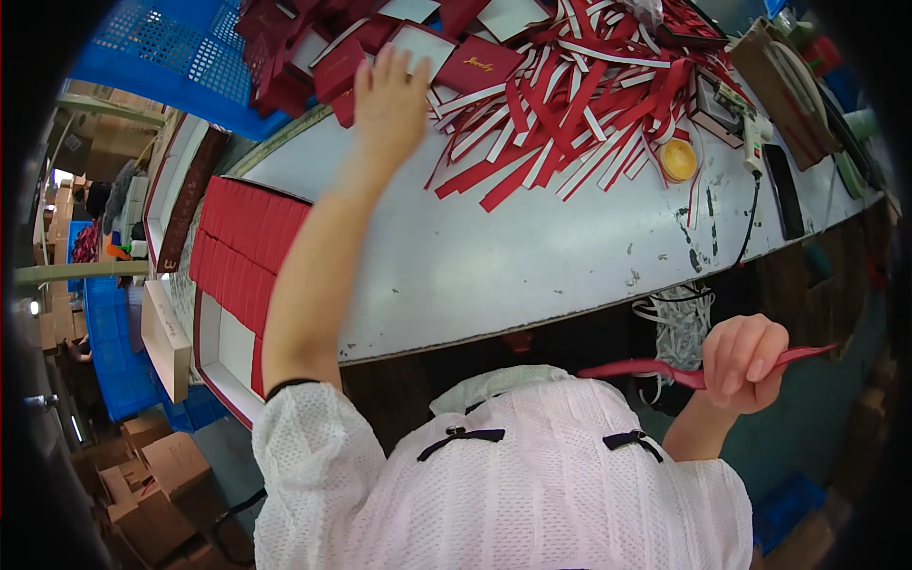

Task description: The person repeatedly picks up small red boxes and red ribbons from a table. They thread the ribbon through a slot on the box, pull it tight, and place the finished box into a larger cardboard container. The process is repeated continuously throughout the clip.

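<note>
My left hand point(388, 103) reaches far across the white table point(494, 256), fingers spread over a heap of dark red box parts point(332, 57), next to a flat red lid with gold script point(477, 64). Whether it grips anything is hidden. My right hand point(743, 359) is below the table's near edge, fingers closed around a long red paper strip point(646, 367) that sticks out both sides. A loose pile of red and white strips point(560, 114) covers the far middle of the table.
A tray of stacked red boxes point(249, 256) sits at my left. A blue crate point(180, 57) stands far left. A small yellow round lid point(678, 159), a glue gun point(755, 133) with black cord and a dark phone point(785, 190) lie at right. Cardboard boxes point(152, 475) stand on the floor.
</note>
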{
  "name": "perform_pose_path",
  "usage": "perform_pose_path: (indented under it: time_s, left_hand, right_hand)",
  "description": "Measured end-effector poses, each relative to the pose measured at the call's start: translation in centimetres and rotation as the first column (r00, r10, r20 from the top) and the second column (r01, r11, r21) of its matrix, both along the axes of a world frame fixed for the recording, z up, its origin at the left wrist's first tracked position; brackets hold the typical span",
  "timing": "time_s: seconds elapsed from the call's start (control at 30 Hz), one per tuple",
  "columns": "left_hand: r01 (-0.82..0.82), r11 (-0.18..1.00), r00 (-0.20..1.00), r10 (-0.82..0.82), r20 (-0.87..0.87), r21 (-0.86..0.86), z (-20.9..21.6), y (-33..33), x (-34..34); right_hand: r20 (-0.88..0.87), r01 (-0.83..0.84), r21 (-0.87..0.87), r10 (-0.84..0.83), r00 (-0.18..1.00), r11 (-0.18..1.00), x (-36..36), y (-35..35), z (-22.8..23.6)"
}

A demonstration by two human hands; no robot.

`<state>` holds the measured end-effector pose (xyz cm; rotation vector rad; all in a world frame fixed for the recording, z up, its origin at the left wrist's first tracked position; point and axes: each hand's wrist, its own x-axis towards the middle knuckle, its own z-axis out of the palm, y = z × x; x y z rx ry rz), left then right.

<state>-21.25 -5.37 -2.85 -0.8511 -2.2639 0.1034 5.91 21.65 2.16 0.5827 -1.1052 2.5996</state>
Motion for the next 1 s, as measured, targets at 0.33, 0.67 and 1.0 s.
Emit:
perform_pose_path:
  time_s: [0.33,0.67,1.0]
  left_hand:
    - [-0.557,0.551,0.333,-0.538,0.774,0.622,3.4,-2.8,3.7]
    - [-0.935,-0.138,0.08,-0.98,-0.183,0.328,2.5,0.5,16.8]
    - [-0.891,0.199,-0.309,-0.924,-0.225,0.408,-0.2,0.7,19.3]
  right_hand:
    - [0.518,-0.104,0.366,-0.11,0.848,0.925,1.1,-0.7,-0.5]
    - [0.491,0.055,0.413,-0.274,0.827,0.909,-5.2,-7.3,-2.0]
    - [0.522,-0.286,0.57,-0.07,0.85,0.77,-5.6,-5.1,-3.1]
